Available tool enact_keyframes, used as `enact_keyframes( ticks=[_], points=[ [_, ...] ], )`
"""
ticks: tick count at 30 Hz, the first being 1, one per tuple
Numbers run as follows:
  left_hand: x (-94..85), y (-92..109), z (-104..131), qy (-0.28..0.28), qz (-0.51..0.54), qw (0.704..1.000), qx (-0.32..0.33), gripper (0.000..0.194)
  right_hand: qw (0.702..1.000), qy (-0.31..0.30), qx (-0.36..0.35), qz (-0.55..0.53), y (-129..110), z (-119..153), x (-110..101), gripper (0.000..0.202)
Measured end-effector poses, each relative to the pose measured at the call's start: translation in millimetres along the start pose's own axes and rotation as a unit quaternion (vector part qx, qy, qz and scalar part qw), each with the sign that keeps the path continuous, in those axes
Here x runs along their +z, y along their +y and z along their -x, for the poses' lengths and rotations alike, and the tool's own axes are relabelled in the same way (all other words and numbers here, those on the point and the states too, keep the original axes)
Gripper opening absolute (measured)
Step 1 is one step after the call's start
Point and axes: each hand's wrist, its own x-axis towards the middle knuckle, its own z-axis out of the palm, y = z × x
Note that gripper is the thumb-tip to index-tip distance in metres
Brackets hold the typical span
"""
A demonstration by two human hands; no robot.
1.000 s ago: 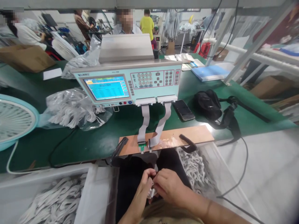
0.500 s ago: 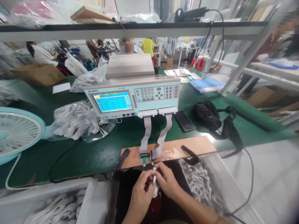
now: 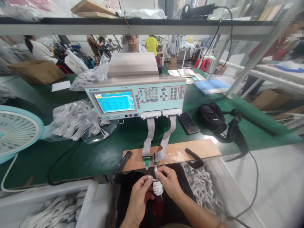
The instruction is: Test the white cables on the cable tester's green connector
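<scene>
A coiled white cable (image 3: 158,188) hangs between my two hands over my lap. My left hand (image 3: 142,189) pinches one of its end plugs, with a metal tip showing above the thumb. In my right hand (image 3: 169,180) is the other end plug, held up against the connector at the tip of the right grey ribbon cable (image 3: 167,139); whether it is seated I cannot tell. The left ribbon cable (image 3: 147,139) ends in a small green circuit board (image 3: 146,162) at the board's front edge. Both ribbons run from the cable tester (image 3: 136,98), whose screen is lit blue.
A wooden board (image 3: 175,152) lies along the table's front edge. Bins of white cables stand at left (image 3: 59,209) and right (image 3: 204,183). A fan (image 3: 19,133), bagged cables (image 3: 73,122), a phone (image 3: 188,123) and a black pouch (image 3: 212,117) are on the green table.
My hands have moved apart. The right one has brought a plug up to the right ribbon's connector, and the left has turned its plug upward; the coil now hangs in view between them.
</scene>
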Motion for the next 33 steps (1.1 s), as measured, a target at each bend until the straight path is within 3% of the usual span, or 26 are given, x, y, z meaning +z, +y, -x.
enact_keyframes(
  ticks=[14,18,21,26,33],
  points=[
    [-4.4,2.3,-9.4,-0.046,-0.123,0.989,0.071,0.033,0.999,0.013,0.009,-0.046,0.5,2.5,4.9,0.027],
    [-4.5,8.9,-6.8,-0.065,-0.149,0.983,0.088,0.032,0.989,0.012,0.070,-0.126,-4.3,2.0,9.8,0.031],
    [-6.0,8.3,-8.7,-0.037,-0.153,0.979,0.126,0.029,0.975,0.020,0.117,-0.189,-7.1,0.7,13.8,0.032],
    [-5.3,0.7,-15.7,0.016,-0.113,0.982,0.154,0.022,0.979,0.042,0.095,-0.176,-8.5,-0.3,14.6,0.029],
    [1.8,0.1,-16.3,0.045,-0.068,0.982,0.169,0.027,0.985,0.032,0.090,-0.146,-14.6,0.5,12.1,0.027]
  ],
)
